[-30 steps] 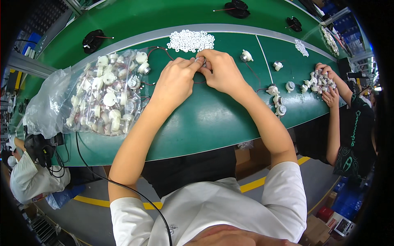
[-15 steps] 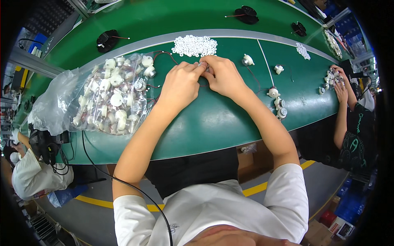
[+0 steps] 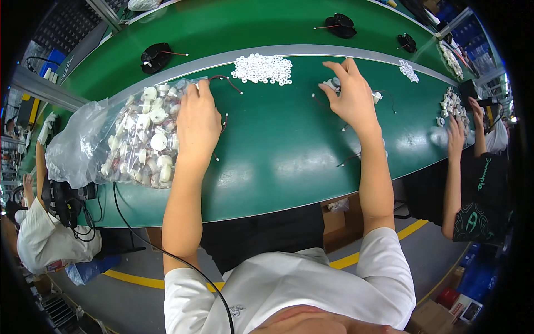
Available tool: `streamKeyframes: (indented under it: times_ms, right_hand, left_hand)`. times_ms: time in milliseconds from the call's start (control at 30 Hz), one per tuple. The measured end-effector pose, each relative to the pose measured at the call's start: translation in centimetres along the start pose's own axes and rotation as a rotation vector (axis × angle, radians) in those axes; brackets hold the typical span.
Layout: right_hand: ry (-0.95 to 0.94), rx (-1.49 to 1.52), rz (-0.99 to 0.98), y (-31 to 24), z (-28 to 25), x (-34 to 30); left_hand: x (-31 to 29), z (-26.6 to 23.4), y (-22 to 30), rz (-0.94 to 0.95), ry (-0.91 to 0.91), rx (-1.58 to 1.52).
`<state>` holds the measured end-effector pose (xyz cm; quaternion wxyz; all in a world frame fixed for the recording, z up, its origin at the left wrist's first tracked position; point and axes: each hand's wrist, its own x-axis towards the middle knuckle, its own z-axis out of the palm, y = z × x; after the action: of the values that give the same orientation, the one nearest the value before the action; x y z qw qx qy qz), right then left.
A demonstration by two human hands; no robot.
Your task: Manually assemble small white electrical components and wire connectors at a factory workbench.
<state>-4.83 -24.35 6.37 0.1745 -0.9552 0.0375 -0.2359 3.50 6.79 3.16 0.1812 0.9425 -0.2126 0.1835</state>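
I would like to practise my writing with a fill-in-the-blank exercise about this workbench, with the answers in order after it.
1. At the person's ____ hand lies a clear plastic bag full of white and silver round parts.
2. The right hand is next to a small white and silver part, over a smooth tabletop coloured ____.
3. On the surface just beyond the grey curved strip, ____ black rounded devices lie.

Missing words: left; green; three

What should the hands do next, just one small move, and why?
I'd probably have the left hand pinch one white-capped motor at the right side of the clear plastic bag: its fingertips are at that side, while the right hand is spread open by a separate motor on the green worktop.
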Motion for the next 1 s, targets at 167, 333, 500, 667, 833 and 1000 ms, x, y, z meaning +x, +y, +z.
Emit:
streamKeyframes:
  times_ms: [167,333,500,667,833,1000]
  right_hand:
    - [0.068,0.335,-0.175,-3.4,2.1,-0.5]
    - [-0.094,0.623,-0.282,-5.8,5.1,-2.3]
    - [-0.105,0.577,-0.541,-5.2,3.6,-1.4]
    - [-0.102,0.635,-0.346,-4.6,4.4,-1.2]
    - [-0.137,0.665,-0.054,-3.2,6.0,-1.2]
    - [-0.310,0.676,-0.148,-4.1,3.5,-1.1]
  left_hand:
    - [0.5,-1.1,2.0,0.011,-0.139,-0.279]
    - [0.1,-0.3,4.3,-0.032,-0.290,-0.930]
    - [0.4,1.4,4.0,-0.386,-0.568,-1.554]
    - [0.5,2.4,5.1,-0.600,-0.591,-1.754]
    - [1.0,3.8,6.0,-0.075,-0.249,-0.959]
    - [1.7,5.1,5.1,-0.143,-0.265,-1.207]
